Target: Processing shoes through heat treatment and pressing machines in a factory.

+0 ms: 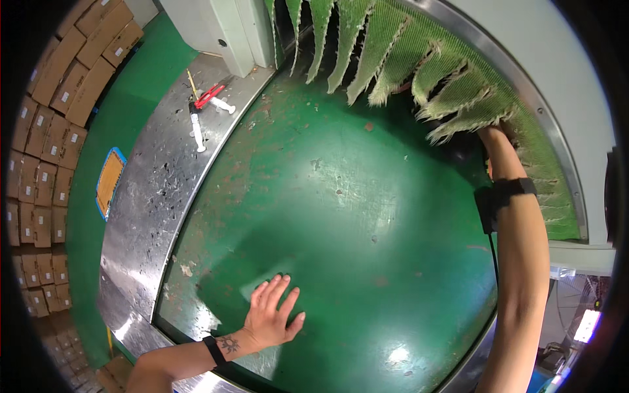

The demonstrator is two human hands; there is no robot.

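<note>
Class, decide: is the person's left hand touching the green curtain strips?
Apart. The head view shows a wide stretch of green surface between the left hand and the green curtain strips.

We see the left hand [270, 316] spread over a green surface [347, 229], and the right hand [491, 133] under a ragged green curtain [386, 59].
The left palm is turned down; the right hand is mostly covered from us. On the metal counter [141, 216], at left, we find a red tool [208, 97] and white syringes [197, 133].
</note>
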